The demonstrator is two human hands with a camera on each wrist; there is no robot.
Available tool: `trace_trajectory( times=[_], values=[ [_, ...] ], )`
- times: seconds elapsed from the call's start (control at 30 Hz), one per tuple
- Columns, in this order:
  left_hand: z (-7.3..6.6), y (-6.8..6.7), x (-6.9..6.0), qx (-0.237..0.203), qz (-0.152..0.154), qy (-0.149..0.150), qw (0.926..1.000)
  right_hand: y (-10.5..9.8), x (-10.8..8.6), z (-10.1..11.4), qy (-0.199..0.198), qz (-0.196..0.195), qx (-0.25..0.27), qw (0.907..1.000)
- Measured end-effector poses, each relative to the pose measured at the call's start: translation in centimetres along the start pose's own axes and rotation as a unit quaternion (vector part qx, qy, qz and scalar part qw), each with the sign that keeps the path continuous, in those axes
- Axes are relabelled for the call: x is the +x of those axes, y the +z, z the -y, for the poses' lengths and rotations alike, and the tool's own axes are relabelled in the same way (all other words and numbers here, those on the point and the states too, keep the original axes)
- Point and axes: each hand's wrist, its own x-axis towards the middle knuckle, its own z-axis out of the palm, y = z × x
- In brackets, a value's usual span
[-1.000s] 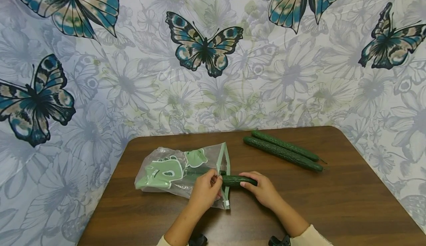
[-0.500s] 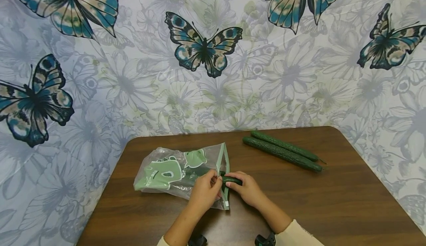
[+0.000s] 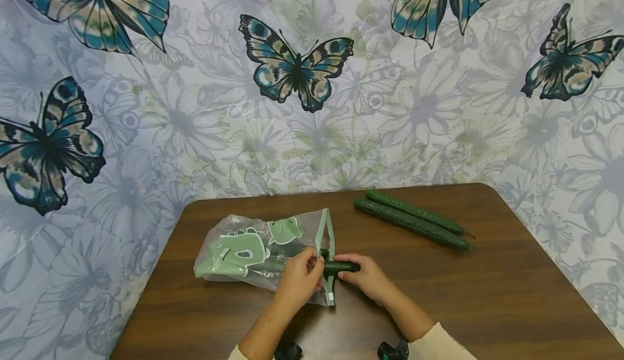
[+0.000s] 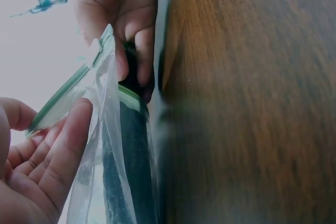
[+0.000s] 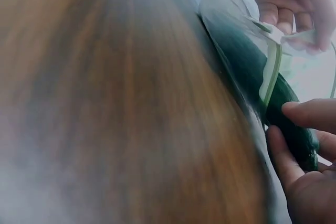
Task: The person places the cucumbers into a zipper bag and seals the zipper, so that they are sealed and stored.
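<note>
Basically, the slim, dark-green, ridged cucumber (image 3: 344,267) is lower centre of the frame: left part inside the clear plastic zip bag (image 3: 306,226), right end sticking out of the mouth. Judging by looks: stiff, moderate weight, bumpy skin so decent friction, slick if wet. Likely tolerates a firm squeeze, could snap under bending. Best hold is the exposed blunt end, across the round, pushing along the axis.

Right hand (image 3: 366,277) does that: thumb and fingers closed around the end, no wider than the cucumber. Left hand (image 3: 298,276) has thumb and fingers pinched on the bag mouth, near edge.

Bag: thin, limp, crinkled film, pale-green cartoon prints, green zip strip, small white slider (image 3: 331,296) at the lower corner. Film should be light and floppy; grab the stiffer strip. Another dark-green end shows just above in the mouth; mostly hidden.

Upper right of the desk (image 3: 439,295): two long, warty cucumbers (image 3: 411,224), side by side, slanted. Desk is brown, wood-grained, rounded corners. Behind: floral cloth (image 3: 185,124) with butterflies, lightly creased.
</note>
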Motion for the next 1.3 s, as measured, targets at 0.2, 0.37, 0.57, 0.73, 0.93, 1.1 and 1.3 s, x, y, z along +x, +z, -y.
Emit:
trace_trajectory(
  times=[0.2, 0.37, 0.57, 0.73, 0.93, 1.1, 1.3],
  values=[
    [0.0, 0.1, 0.0, -0.004, 0.002, -0.001, 1.0, -0.2, -0.2, -0.1, 0.003, -0.002, 0.021, 0.9998],
    [0.1, 0.1, 0.0, -0.001, -0.003, -0.002, 1.0, 0.1, -0.1, 0.2, -0.004, -0.011, 0.043, 0.999],
    [-0.1, 0.0, 0.0, -0.003, -0.005, 0.0, 1.0, 1.0, 0.5, 0.6, -0.004, -0.019, 0.065, 0.9977],
    [-0.2, 0.0, -0.1, -0.015, -0.001, 0.002, 0.9999, 1.9, 1.1, 1.1, -0.01, -0.03, 0.062, 0.9976],
    [-0.3, -0.2, -0.1, -0.01, 0.0, 0.003, 0.9999, 3.2, 1.8, 1.5, -0.005, -0.032, 0.094, 0.9951],
    [0.0, -0.2, 0.0, -0.008, -0.006, 0.007, 0.9999, 3.7, 2.2, 1.3, -0.012, -0.034, 0.069, 0.997],
    [0.2, -0.2, 0.2, -0.007, -0.012, 0.015, 0.9998, 3.3, 2.3, 0.6, -0.035, -0.022, 0.023, 0.9989]
  ],
)
